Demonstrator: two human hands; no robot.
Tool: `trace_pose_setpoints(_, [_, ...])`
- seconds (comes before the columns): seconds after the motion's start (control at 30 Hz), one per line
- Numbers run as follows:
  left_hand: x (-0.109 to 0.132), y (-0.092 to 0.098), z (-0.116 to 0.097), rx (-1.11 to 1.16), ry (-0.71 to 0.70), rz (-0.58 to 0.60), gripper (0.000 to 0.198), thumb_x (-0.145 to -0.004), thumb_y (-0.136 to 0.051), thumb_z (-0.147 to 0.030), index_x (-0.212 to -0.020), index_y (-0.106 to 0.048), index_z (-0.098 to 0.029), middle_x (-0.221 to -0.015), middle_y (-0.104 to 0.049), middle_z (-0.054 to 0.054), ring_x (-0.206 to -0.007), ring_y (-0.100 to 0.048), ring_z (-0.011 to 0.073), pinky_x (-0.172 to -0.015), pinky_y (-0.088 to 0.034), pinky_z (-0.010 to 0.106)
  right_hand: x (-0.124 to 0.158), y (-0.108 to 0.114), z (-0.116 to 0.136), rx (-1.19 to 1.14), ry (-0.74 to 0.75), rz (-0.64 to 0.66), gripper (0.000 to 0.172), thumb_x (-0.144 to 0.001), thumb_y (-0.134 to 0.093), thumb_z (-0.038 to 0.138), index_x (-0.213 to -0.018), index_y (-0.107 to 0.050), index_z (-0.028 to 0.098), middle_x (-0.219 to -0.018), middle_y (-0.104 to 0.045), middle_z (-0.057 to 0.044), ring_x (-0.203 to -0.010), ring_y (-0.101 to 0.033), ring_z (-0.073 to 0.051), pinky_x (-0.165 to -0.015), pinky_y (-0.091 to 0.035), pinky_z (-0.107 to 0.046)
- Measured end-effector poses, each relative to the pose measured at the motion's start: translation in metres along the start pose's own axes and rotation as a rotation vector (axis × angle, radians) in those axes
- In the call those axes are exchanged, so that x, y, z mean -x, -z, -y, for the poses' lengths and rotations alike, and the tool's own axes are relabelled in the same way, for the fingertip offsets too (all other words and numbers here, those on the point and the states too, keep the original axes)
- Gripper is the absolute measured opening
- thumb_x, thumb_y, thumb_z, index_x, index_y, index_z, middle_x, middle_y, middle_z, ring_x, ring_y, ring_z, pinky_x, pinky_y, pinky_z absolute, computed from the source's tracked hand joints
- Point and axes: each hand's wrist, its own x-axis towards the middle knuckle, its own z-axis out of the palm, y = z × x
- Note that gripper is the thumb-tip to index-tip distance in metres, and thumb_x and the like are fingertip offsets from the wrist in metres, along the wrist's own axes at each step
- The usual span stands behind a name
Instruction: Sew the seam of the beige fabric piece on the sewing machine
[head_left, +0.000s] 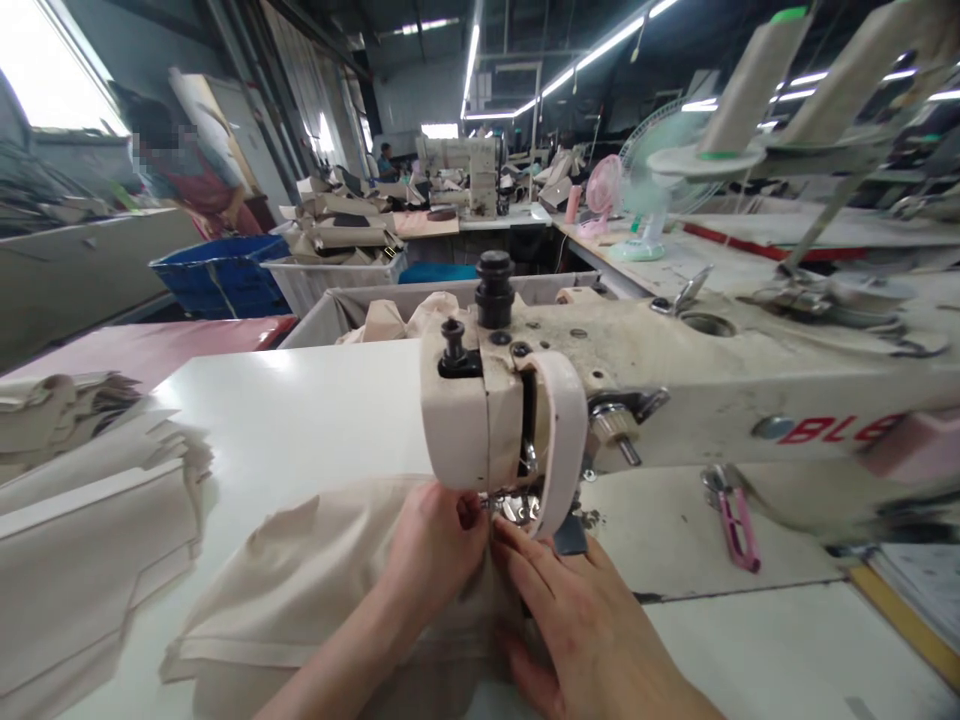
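Observation:
Beige fabric (pixel 315 570) is spread over the white table and runs up to the presser foot (pixel 517 508) of a sewing machine (pixel 461 420). Close to the left of the foot, my left hand (pixel 435 535) is closed, its curled fingers pinching the fabric; the fingertips are partly hidden. My right hand (pixel 577 600) lies with fingers stretched out just in front of the foot, its fingertips touching the cloth. A pale curved guard (pixel 566 440) stands over the needle area, which is mostly hidden from me.
Stacked beige fabric pieces (pixel 97 560) lie at the left. Pink-handled thread snips (pixel 739 525) rest right of the needle area. Thread cones (pixel 754 85) stand at upper right, near a green fan (pixel 652 180). A blue bin (pixel 217 280) and a person (pixel 195 175) are beyond the table.

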Motion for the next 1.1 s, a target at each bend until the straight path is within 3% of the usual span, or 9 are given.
trace_pose_setpoints(0.37, [-0.005,-0.006,0.006,0.083,-0.020,-0.087,0.013,-0.072,-0.056,-0.012,-0.064,-0.065,-0.017,-0.058,-0.065,0.004,-0.056,-0.057,0.0170,-0.055,-0.045,0.025,0.002,-0.014,-0.012,0.214,0.140,-0.184,0.050,-0.077,-0.055,0.019,-0.127,-0.057,0.010,-0.119,-0.067,-0.014,-0.106,-0.062,-0.035,-0.088,-0.055,-0.052])
trace_pose_setpoints(0.53, [-0.007,0.007,0.006,0.091,-0.022,-0.178,0.012,-0.072,-0.052,-0.011,-0.067,-0.061,-0.016,-0.061,-0.064,0.004,-0.058,-0.057,0.0178,-0.054,-0.045,0.025,0.003,-0.022,-0.021,0.267,0.168,-0.181,0.048,-0.082,-0.051,0.016,-0.130,-0.052,0.010,-0.121,-0.066,-0.014,-0.107,-0.062,-0.034,-0.087,-0.056,-0.052])
trace_pose_setpoints(0.6, [0.004,0.014,0.009,0.069,-0.110,-0.195,0.010,-0.076,-0.053,-0.016,-0.073,-0.063,-0.016,-0.072,-0.066,0.006,-0.068,-0.060,0.0204,-0.063,-0.047,0.029,0.004,-0.022,-0.022,0.245,0.182,-0.179,0.047,-0.083,-0.049,0.014,-0.130,-0.051,0.010,-0.122,-0.065,-0.014,-0.108,-0.062,-0.034,-0.088,-0.056,-0.051])
trace_pose_setpoints(0.7, [0.031,0.019,0.017,-0.051,-0.433,-0.038,0.021,-0.079,-0.061,-0.030,-0.097,-0.067,-0.021,-0.092,-0.066,0.008,-0.085,-0.058,0.0263,-0.078,-0.047,0.038,0.006,-0.017,-0.018,0.145,0.172,-0.188,0.044,-0.083,-0.044,0.009,-0.126,-0.051,0.010,-0.124,-0.064,-0.015,-0.111,-0.061,-0.031,-0.092,-0.055,-0.048])
trace_pose_setpoints(0.77, [0.047,0.021,0.019,-0.121,-0.554,0.124,0.034,-0.083,-0.059,-0.029,-0.116,-0.061,-0.023,-0.095,-0.063,0.009,-0.085,-0.056,0.0263,-0.076,-0.047,0.037,0.007,-0.011,-0.012,0.071,0.169,-0.209,0.039,-0.084,-0.041,0.007,-0.120,-0.054,0.011,-0.119,-0.066,-0.015,-0.109,-0.063,-0.029,-0.092,-0.055,-0.046])
trace_pose_setpoints(0.83, [0.056,0.022,0.017,-0.145,-0.512,0.201,0.032,-0.089,-0.051,-0.023,-0.119,-0.060,-0.022,-0.092,-0.060,0.009,-0.082,-0.055,0.0245,-0.070,-0.047,0.034,0.010,-0.004,-0.005,0.008,0.133,-0.229,0.031,-0.085,-0.040,0.007,-0.111,-0.057,0.014,-0.110,-0.069,-0.015,-0.102,-0.066,-0.026,-0.090,-0.057,-0.042])
trace_pose_setpoints(0.93, [0.058,0.023,0.007,-0.121,-0.409,0.199,0.026,-0.095,-0.042,-0.022,-0.104,-0.065,-0.024,-0.089,-0.058,0.006,-0.082,-0.055,0.0229,-0.067,-0.047,0.032,0.016,0.003,0.002,-0.042,0.094,-0.264,0.028,-0.084,-0.041,0.008,-0.105,-0.057,0.016,-0.104,-0.070,-0.013,-0.099,-0.067,-0.025,-0.086,-0.059,-0.040])
trace_pose_setpoints(1.0, [0.057,0.022,0.002,-0.097,-0.360,0.191,0.026,-0.097,-0.039,-0.022,-0.095,-0.065,-0.023,-0.088,-0.059,0.005,-0.082,-0.056,0.0216,-0.068,-0.047,0.031,0.021,0.003,0.004,-0.008,0.144,-0.267,0.037,-0.081,-0.041,0.008,-0.114,-0.055,0.013,-0.109,-0.069,-0.015,-0.103,-0.066,-0.027,-0.086,-0.059,-0.044])
trace_pose_setpoints(1.1, [0.054,0.019,0.002,-0.261,-0.466,0.206,0.024,-0.096,-0.039,-0.018,-0.098,-0.064,-0.018,-0.087,-0.062,0.006,-0.077,-0.058,0.0219,-0.068,-0.050,0.033,0.030,-0.001,0.001,0.056,0.199,-0.217,0.051,-0.077,-0.041,0.005,-0.127,-0.050,0.005,-0.118,-0.066,-0.018,-0.110,-0.063,-0.030,-0.089,-0.057,-0.049])
